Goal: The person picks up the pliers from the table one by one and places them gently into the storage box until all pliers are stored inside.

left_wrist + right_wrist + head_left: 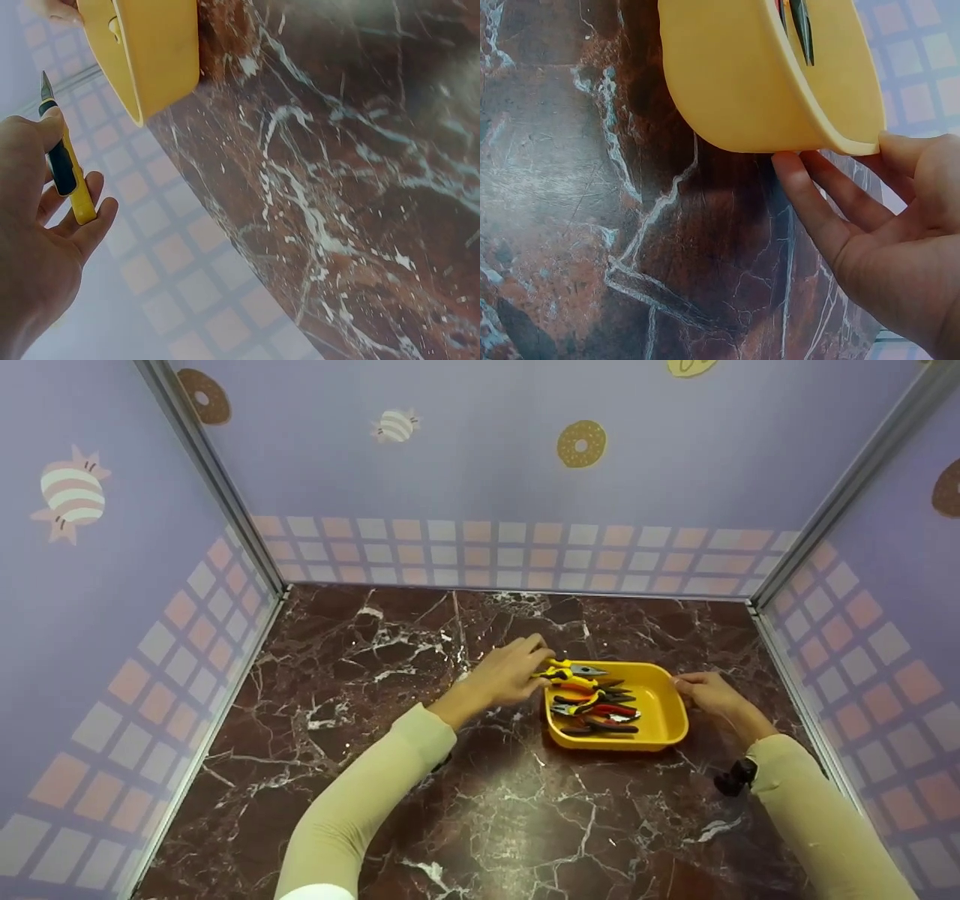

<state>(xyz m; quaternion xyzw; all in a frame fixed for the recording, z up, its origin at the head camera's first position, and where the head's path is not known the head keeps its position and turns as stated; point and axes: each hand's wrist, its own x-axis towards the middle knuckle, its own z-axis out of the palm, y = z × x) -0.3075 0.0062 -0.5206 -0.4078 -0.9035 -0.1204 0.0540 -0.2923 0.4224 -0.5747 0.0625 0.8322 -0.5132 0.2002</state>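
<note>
Desk (420, 810): polished dark red-brown marble look, white veins, glossy, reflects light. Tray (664, 720): yellow plastic, smooth, slight sheen. Pliers (574, 671): yellow-black grip plastic or rubber, matt; tips bare grey metal. Sleeves (360, 802): cream cloth, matt, soft. Walls (480, 472): matt printed panels, metal corner strips.

1. left arm, in a cream sleeve, is extended forward and inward across the body's front.
2. left hand (508, 673) is raised, fingers and thumb curled, pinching a slim object.
3. right arm, cream-sleeved, is bent and reaches forward from the right.
4. right hand (709, 694) has fingers (810, 206) nearly straight, thumb set apart above them.
</note>
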